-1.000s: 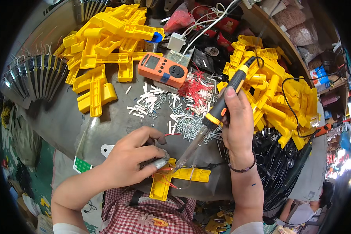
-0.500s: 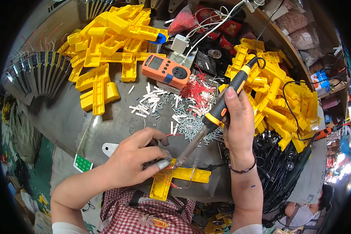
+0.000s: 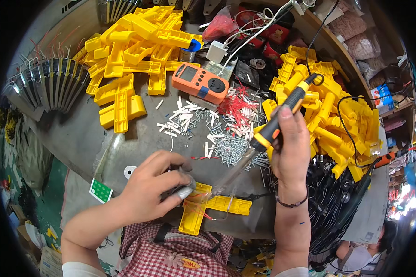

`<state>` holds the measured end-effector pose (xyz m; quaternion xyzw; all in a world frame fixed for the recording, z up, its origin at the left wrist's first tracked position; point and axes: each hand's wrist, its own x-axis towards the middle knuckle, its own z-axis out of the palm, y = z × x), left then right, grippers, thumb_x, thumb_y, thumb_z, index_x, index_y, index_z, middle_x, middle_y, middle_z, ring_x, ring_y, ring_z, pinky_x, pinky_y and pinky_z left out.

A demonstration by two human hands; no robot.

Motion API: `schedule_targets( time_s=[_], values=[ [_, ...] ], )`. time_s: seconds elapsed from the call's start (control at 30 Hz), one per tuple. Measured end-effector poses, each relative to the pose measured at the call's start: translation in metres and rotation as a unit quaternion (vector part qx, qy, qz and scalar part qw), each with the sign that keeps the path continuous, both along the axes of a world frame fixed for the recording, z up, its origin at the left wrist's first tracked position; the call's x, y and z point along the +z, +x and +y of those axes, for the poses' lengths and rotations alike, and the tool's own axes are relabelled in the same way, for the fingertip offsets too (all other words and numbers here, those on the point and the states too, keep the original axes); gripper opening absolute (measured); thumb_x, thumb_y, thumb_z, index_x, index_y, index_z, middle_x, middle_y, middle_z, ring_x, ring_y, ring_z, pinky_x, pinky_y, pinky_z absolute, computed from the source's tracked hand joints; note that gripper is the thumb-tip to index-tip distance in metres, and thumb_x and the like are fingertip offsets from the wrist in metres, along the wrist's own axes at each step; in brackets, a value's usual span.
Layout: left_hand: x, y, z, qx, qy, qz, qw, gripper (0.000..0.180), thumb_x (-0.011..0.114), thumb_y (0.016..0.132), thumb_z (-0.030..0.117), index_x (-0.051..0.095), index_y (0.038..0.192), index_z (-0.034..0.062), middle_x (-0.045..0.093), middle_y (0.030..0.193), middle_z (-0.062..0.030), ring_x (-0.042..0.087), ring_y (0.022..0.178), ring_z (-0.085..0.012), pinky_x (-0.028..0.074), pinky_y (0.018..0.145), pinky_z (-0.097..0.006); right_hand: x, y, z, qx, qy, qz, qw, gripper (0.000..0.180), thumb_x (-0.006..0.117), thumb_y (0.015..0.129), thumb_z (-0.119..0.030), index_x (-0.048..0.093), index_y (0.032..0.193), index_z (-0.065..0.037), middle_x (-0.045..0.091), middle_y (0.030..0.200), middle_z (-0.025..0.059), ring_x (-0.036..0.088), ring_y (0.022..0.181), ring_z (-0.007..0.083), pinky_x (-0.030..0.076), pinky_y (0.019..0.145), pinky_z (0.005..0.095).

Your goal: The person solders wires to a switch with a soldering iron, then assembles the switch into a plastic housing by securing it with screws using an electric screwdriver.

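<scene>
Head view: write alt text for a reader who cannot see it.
A right hand holds a soldering iron tip-down on a yellow part while the left hand pinches a wire at it. Yellow parts, screws and an orange meter litter the bench.

Orange meter [image 3: 200, 83], piled yellow plastic parts [image 3: 138, 41], white and red wire ends [image 3: 238, 107], possibly screws [image 3: 233, 150]

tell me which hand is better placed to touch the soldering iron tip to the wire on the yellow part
Right. The right hand already grips the soldering iron, its tip angled down at the yellow part. The left hand is busy pinching something small against that part with its fingers.
</scene>
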<state>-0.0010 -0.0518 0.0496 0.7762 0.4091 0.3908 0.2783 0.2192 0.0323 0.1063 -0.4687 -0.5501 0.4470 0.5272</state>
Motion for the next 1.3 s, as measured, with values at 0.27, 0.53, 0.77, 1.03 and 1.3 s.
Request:
schedule_targets(
  time_s=[0.27, 0.53, 0.77, 1.03, 1.3],
  values=[
    [0.0, 0.013, -0.031, -0.016, -0.002, 0.011, 1.0, 0.024, 0.07, 0.062, 0.006, 0.061, 0.085, 0.0053, 0.054, 0.093, -0.0096, 0.054, 0.082, -0.0267, 0.046, 0.071, -0.035, -0.005, 0.025, -0.025, 0.004, -0.08, -0.015, 0.997, 0.026, 0.053, 0.091, -0.032, 0.053, 0.092, -0.006, 0.049, 0.069, -0.0054, 0.039, 0.055, -0.0004, 0.03, 0.048, 0.0148],
    [0.0, 0.02, -0.031, -0.009, 0.003, 0.007, 1.0, 0.023, 0.072, 0.063, 0.006, 0.061, 0.084, 0.0052, 0.053, 0.095, -0.011, 0.055, 0.084, -0.0254, 0.046, 0.071, -0.034, -0.015, 0.02, -0.029, 0.017, -0.064, -0.014, 0.998, 0.029, 0.054, 0.09, -0.032, 0.053, 0.096, -0.003, 0.05, 0.074, -0.0037, 0.043, 0.061, 0.0008, 0.034, 0.051, 0.0161],
    [-0.005, 0.024, -0.034, -0.007, 0.027, 0.01, 1.0, 0.025, 0.072, 0.064, 0.007, 0.059, 0.085, 0.0046, 0.053, 0.094, -0.0108, 0.055, 0.084, -0.0263, 0.048, 0.071, -0.035, -0.013, 0.019, -0.03, 0.022, -0.067, -0.022, 0.997, 0.032, 0.055, 0.09, -0.032, 0.052, 0.1, -0.002, 0.051, 0.075, -0.0031, 0.044, 0.062, 0.0013, 0.035, 0.052, 0.0164],
    [-0.004, 0.027, -0.036, -0.014, 0.027, 0.005, 1.0, 0.025, 0.074, 0.061, 0.005, 0.059, 0.081, 0.0045, 0.055, 0.094, -0.0124, 0.056, 0.085, -0.0255, 0.047, 0.07, -0.033, -0.01, 0.018, -0.031, 0.038, -0.065, -0.028, 0.997, 0.031, 0.055, 0.09, -0.031, 0.051, 0.1, -0.001, 0.051, 0.077, -0.0031, 0.044, 0.063, 0.0015, 0.035, 0.053, 0.0164],
    [-0.004, 0.028, -0.036, -0.016, 0.037, 0.014, 0.999, 0.028, 0.073, 0.062, 0.008, 0.058, 0.085, 0.0035, 0.052, 0.095, -0.0123, 0.056, 0.083, -0.0278, 0.048, 0.07, -0.036, -0.011, 0.012, -0.03, 0.051, -0.054, 0.011, 0.997, 0.028, 0.055, 0.09, -0.026, 0.051, 0.1, 0.0, 0.051, 0.08, -0.0022, 0.044, 0.065, 0.0021, 0.037, 0.054, 0.0173]
  ],
)
